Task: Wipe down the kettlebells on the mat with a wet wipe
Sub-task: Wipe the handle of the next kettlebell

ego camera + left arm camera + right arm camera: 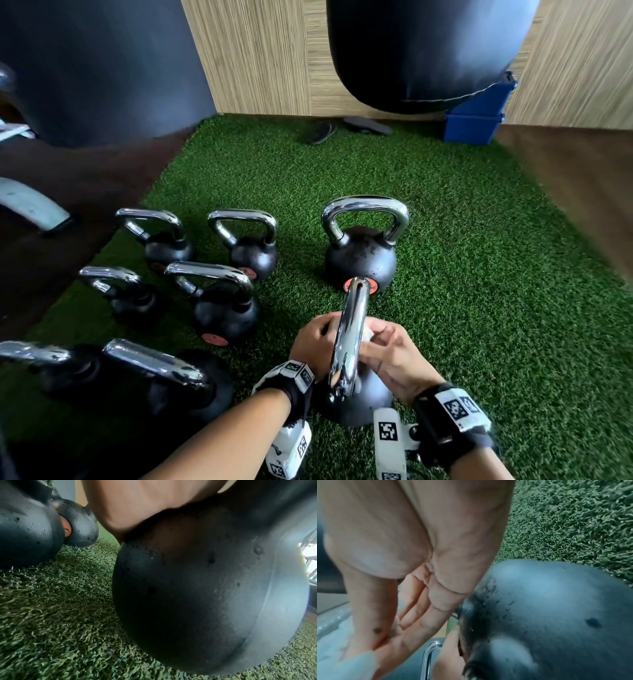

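Observation:
The nearest kettlebell [359, 401], black with a chrome handle [351, 329], stands on the green turf mat [479, 274] right in front of me. My left hand [323, 334] curls round the handle's left side. From the right, my right hand [380, 337] pinches a white wet wipe [369, 331] against the handle. A bit of white also shows under the left fingers. The left wrist view is filled by the black body [197, 595] below my palm [137, 500]. The right wrist view shows thumb and fingers holding the wipe [351, 666] beside the ball [547, 615].
Several more kettlebells stand on the mat: one straight ahead [361, 253], the others in rows to the left [222, 308]. A black punching bag [421, 51] hangs at the back above blue bins [476, 116] and sandals [342, 128]. Bare turf lies to the right.

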`<action>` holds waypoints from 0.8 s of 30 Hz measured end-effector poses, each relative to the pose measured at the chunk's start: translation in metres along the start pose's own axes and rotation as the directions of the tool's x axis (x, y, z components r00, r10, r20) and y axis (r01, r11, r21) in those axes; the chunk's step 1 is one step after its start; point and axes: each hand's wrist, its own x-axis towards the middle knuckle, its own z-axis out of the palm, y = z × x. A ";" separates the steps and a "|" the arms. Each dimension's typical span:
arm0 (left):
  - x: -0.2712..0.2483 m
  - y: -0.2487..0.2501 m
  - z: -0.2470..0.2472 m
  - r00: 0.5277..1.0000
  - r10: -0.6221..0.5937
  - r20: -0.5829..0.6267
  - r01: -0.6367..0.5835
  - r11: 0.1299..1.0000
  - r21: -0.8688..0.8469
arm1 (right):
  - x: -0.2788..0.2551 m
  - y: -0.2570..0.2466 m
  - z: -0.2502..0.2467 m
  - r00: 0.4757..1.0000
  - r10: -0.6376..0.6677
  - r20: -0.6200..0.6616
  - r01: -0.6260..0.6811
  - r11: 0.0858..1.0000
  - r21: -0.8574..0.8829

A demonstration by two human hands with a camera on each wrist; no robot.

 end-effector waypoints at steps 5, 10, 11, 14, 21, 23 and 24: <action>-0.004 0.004 -0.001 1.000 0.011 -0.023 -0.011 1.000 0.015 | 0.009 0.002 0.006 0.992 -0.075 -0.097 0.061 0.988 -0.140; -0.003 0.007 -0.001 1.000 0.008 -0.023 -0.007 0.999 0.031 | 0.018 0.003 0.011 0.884 -0.254 -0.393 0.186 0.961 -0.204; -0.004 0.008 -0.001 1.000 0.004 -0.027 -0.004 1.000 0.022 | 0.019 0.003 0.011 0.864 -0.286 -0.415 0.198 0.950 -0.243; -0.006 0.008 -0.001 0.999 -0.002 -0.041 0.003 1.000 0.022 | 0.017 0.001 0.012 0.832 -0.369 -0.413 0.172 0.881 -0.440; -0.003 0.005 0.000 0.998 0.021 -0.056 -0.020 1.000 0.024 | 0.034 -0.013 0.005 0.687 -0.509 -0.519 -0.122 0.624 -0.772; -0.001 0.004 -0.001 0.998 0.042 -0.047 -0.040 0.999 0.035 | 0.041 -0.009 0.004 0.658 -0.477 -0.583 -0.184 0.648 -0.739; 0.000 0.003 -0.001 0.998 0.049 -0.045 -0.047 0.998 0.033 | 0.044 -0.008 0.003 0.646 -0.450 -0.617 -0.211 0.672 -0.710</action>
